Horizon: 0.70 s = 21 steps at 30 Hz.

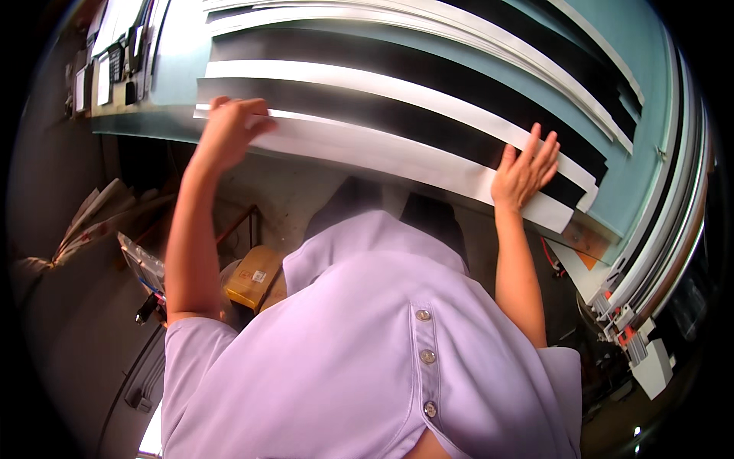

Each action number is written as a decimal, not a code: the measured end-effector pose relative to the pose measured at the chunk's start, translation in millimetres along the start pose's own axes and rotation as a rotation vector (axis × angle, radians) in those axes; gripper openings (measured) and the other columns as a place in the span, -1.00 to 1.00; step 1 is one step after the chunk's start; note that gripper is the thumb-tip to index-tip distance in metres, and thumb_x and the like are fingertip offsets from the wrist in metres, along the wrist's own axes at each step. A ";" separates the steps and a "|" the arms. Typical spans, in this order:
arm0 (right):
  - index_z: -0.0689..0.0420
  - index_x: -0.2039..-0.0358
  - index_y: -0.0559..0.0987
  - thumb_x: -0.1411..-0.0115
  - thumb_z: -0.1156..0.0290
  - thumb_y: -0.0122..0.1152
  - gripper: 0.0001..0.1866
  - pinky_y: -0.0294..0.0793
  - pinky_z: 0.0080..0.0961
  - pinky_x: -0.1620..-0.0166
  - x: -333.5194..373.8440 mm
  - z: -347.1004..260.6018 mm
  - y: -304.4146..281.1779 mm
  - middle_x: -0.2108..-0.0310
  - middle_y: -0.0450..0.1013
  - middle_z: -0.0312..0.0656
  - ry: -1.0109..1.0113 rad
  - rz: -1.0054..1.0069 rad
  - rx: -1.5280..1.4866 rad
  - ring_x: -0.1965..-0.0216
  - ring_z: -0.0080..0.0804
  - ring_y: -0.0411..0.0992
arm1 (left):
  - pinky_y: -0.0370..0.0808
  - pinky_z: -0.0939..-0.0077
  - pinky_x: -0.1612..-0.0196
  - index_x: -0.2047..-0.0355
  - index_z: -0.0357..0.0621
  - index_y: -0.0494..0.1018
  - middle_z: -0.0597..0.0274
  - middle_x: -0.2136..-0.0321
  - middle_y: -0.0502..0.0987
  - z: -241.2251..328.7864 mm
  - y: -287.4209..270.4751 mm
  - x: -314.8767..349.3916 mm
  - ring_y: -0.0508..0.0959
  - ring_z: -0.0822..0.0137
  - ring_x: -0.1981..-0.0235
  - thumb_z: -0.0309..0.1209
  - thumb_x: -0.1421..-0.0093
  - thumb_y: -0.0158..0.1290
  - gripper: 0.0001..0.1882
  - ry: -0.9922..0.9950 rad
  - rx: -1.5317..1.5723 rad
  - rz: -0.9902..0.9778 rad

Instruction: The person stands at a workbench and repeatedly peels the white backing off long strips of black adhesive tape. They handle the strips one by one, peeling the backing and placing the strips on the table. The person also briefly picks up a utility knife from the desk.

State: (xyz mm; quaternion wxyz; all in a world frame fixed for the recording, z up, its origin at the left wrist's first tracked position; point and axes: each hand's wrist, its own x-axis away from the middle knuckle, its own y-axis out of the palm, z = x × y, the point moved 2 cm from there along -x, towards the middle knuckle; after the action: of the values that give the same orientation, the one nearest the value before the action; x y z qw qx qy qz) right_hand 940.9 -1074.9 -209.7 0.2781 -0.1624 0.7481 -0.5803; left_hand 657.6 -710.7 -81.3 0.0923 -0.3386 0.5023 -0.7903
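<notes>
Long black and white strips lie side by side across a pale blue-green table top. Along the near edge runs a wide white strip (382, 153), with a black strip (382, 120) just beyond it. My left hand (228, 131) is over the left end of these two, slightly blurred. Its fingers are bent, the thumb stands apart, and nothing shows between them. Toward the right end, my right hand (526, 172) rests with fingers spread on the white strip and the black one. Another white strip (367, 83) and a further black strip (336, 52) lie beyond.
More strips are stacked toward the table's far side. A metal rail (673, 222) borders the table (623, 203) on the right. A calculator (115, 63) and papers lie at the far left. Below the table, a yellow-brown box (254, 277) stands by my left arm.
</notes>
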 end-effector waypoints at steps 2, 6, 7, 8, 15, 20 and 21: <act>-0.04 -0.44 0.17 -0.39 0.01 -0.03 -0.32 -0.11 0.15 -0.39 -1.9 -2.6 -0.3 -0.47 -0.05 0.03 -0.031 0.015 0.013 -0.46 0.11 -0.05 | 0.26 0.33 -0.10 0.44 -0.14 0.54 0.17 0.51 0.59 -55.0 -13.7 4.2 0.55 0.14 0.40 -0.30 -0.15 0.23 -0.82 -0.094 -0.002 0.014; -0.02 -0.44 0.18 -0.44 0.01 -0.13 -0.36 -0.07 0.16 -0.37 -3.4 -5.7 -0.4 -0.46 -0.02 0.03 -0.088 0.054 0.006 -0.44 0.11 -0.01 | 0.15 0.31 -0.13 0.39 -0.07 0.62 0.24 0.47 0.65 -145.5 -4.3 2.1 0.63 0.26 0.31 -0.21 -0.15 0.23 -0.79 -0.174 0.078 0.104; 0.00 -0.44 0.18 -0.45 -0.01 -0.20 -0.36 -0.07 0.15 -0.37 -3.3 -5.6 0.0 -0.46 0.00 0.04 -0.084 0.052 0.028 -0.44 0.11 -0.01 | 0.12 0.31 -0.15 0.40 -0.06 0.64 0.24 0.47 0.65 -153.9 -2.1 0.7 0.61 0.26 0.31 -0.19 -0.13 0.25 -0.78 -0.166 0.073 0.147; 0.02 -0.44 0.17 -0.46 -0.02 -0.23 -0.36 -0.08 0.15 -0.38 -2.7 -4.4 -0.2 -0.46 0.01 0.04 -0.082 0.051 0.025 -0.44 0.11 -0.01 | 0.11 0.31 -0.16 0.41 -0.06 0.64 0.24 0.47 0.65 -161.0 -0.2 -1.6 0.60 0.27 0.30 -0.19 -0.12 0.26 -0.78 -0.199 0.069 0.152; 0.05 -0.44 0.15 -0.47 0.00 -0.32 -0.36 -0.18 0.12 -0.41 -1.9 -5.4 1.6 -0.46 0.01 0.01 -0.070 0.015 0.039 -0.47 0.01 -0.04 | 0.11 0.30 -0.13 0.51 -0.03 0.63 0.35 0.45 0.59 -187.8 13.4 -10.8 0.56 0.29 0.26 -0.18 -0.04 0.30 -0.79 -0.179 0.085 0.159; 0.05 -0.44 0.15 -0.45 0.09 -0.25 -0.38 -0.20 0.11 -0.41 -0.7 -2.0 3.6 -0.46 0.02 -0.01 -0.082 0.017 0.027 -0.47 -0.01 -0.03 | 0.13 0.26 -0.19 0.52 -0.06 0.62 0.36 0.45 0.57 -181.9 11.0 -14.8 0.52 0.27 0.24 -0.22 -0.05 0.30 -0.80 -0.189 0.066 0.133; 0.05 -0.44 0.15 -0.45 0.09 -0.25 -0.38 -0.20 0.11 -0.41 -0.9 -2.2 4.0 -0.46 0.02 0.00 -0.083 0.015 0.029 -0.46 0.00 -0.02 | 0.14 0.26 -0.20 0.53 -0.06 0.62 0.35 0.45 0.57 -182.0 10.9 -15.0 0.52 0.27 0.24 -0.22 -0.05 0.30 -0.80 -0.187 0.062 0.134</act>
State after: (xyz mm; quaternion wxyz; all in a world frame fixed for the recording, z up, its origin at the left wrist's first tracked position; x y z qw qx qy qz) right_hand 940.6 -1071.5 -212.9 0.3154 -0.1765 0.7288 -0.5816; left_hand 552.5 -575.5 -145.7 0.2018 -0.3738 0.4882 -0.7624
